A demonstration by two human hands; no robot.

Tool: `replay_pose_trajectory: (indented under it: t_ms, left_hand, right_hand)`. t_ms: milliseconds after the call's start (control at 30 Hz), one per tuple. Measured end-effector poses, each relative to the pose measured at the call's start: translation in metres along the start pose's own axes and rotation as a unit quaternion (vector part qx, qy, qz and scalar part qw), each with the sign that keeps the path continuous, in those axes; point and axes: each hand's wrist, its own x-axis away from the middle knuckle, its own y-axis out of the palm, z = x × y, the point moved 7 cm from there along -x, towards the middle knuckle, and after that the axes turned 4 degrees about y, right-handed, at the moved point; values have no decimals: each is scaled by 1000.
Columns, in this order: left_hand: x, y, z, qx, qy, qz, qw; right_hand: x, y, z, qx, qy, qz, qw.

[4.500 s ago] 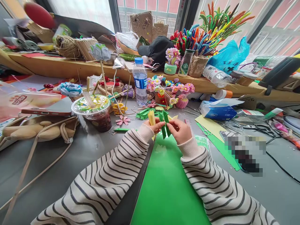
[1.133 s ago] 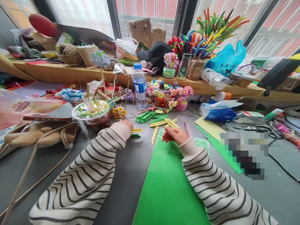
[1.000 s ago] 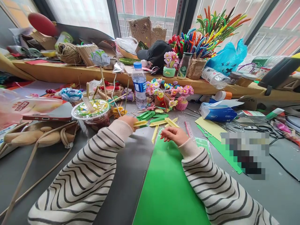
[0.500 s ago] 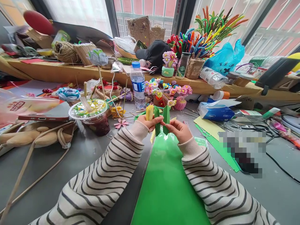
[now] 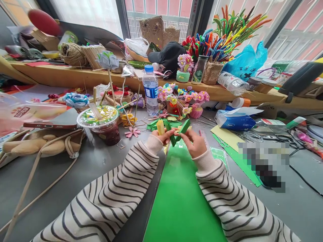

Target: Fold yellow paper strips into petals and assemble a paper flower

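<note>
My left hand (image 5: pixel 163 135) is closed on folded paper strips: a yellow folded strip (image 5: pixel 160 127) stands up from it, and a dark green pleated strip (image 5: pixel 171 133) sits between the fingertips. In my right hand (image 5: pixel 195 143), thumb and fingers pinch a brighter green folded paper piece (image 5: pixel 184 126), tilted up to the right. Both hands nearly meet above the far end of a glossy green sheet (image 5: pixel 185 195). Just beyond them lie green paper pieces (image 5: pixel 154 124) on the table.
A lidded drink cup (image 5: pixel 99 122) and pink paper flower (image 5: pixel 132 132) stand left. Behind are a water bottle (image 5: pixel 150 92) and crocheted flowers (image 5: pixel 195 99). On the right lie scissors (image 5: pixel 222 142), coloured paper (image 5: pixel 239 161) and a tissue pack (image 5: pixel 234 119).
The green piece in my right hand has gone from upright to tilted right. The dark green pleats in my left hand now lean, and the view has shifted slightly.
</note>
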Motion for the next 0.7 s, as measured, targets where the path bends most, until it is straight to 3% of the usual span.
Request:
replay_pose_trajectory:
  t_ms: [133,333,567,700]
  left_hand:
    - [-1,2,-3,29,-9,-22,999]
    - [4,7,-1,33,-24,-29,999]
    - [1,3,-11,-30,-40,-22,998]
    - [0,4,-19,-49,-62,-44,996]
  right_hand:
    - [0,-11,9,-22,68,50,996]
    - [-2,-19,2,-22,58,49,997]
    - [-3,3,-2,37,15,-114,993]
    - [1,17,-7,120,-52,-144,981]
